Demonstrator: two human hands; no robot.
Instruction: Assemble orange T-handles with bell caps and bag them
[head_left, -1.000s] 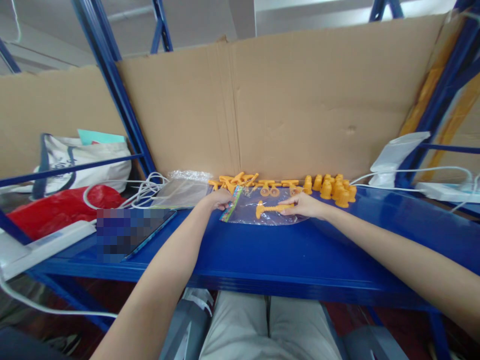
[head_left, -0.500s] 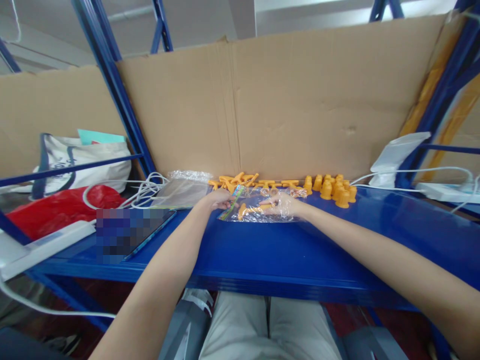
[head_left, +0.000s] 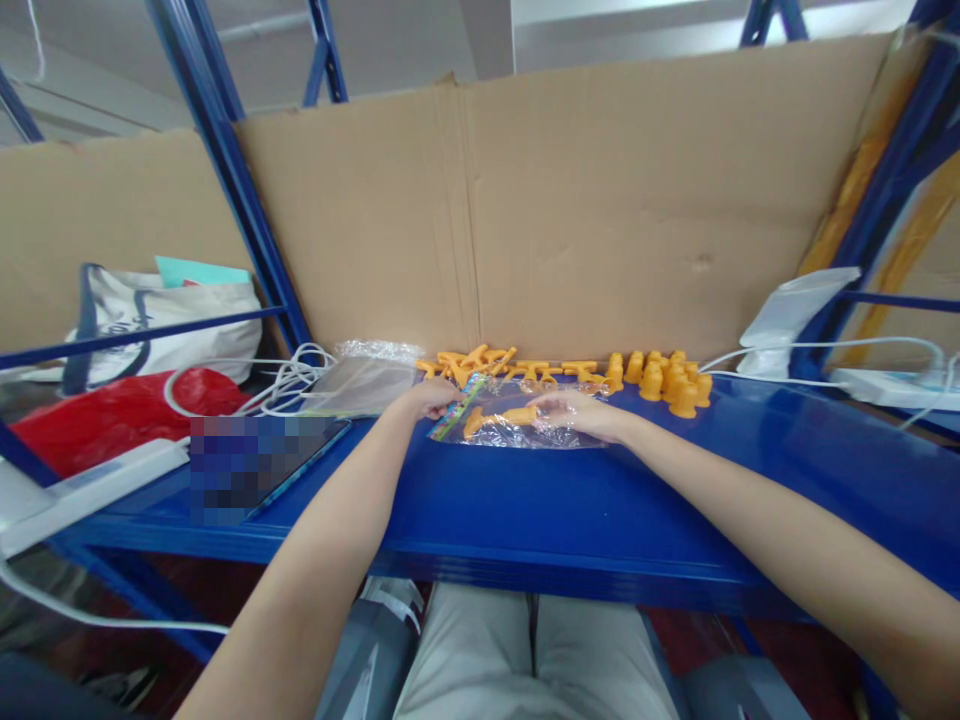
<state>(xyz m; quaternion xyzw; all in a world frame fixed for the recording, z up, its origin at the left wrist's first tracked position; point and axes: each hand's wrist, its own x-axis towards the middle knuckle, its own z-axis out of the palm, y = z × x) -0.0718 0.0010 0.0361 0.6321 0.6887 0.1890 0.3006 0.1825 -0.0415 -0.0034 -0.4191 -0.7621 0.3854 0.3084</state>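
Note:
A clear plastic bag (head_left: 499,437) with a colourful strip along its left end lies on the blue shelf. Inside it shows an orange plastic piece (head_left: 517,416), with another orange bit (head_left: 473,422) to its left. My left hand (head_left: 435,398) pinches the bag's edge at the strip. On the right part of the bag is my right hand (head_left: 574,412), its fingers closed on the film around the orange piece's right end; some fingertips are hidden. Behind the bag, several orange handle-like parts (head_left: 474,362) lie in a heap and a row.
Several orange cup-shaped parts (head_left: 671,385) stand at right. Flat clear bags (head_left: 360,385) lie left of my left hand, beside white cables (head_left: 300,375). A dark tablet-like device (head_left: 300,455), a white power strip (head_left: 112,490) and a red bag (head_left: 127,420) are further left. Cardboard (head_left: 600,220) walls the back.
The bag and the orange piece in it have shifted slightly left. My left hand has moved a little left with the strip; my right hand has moved slightly right along the bag.

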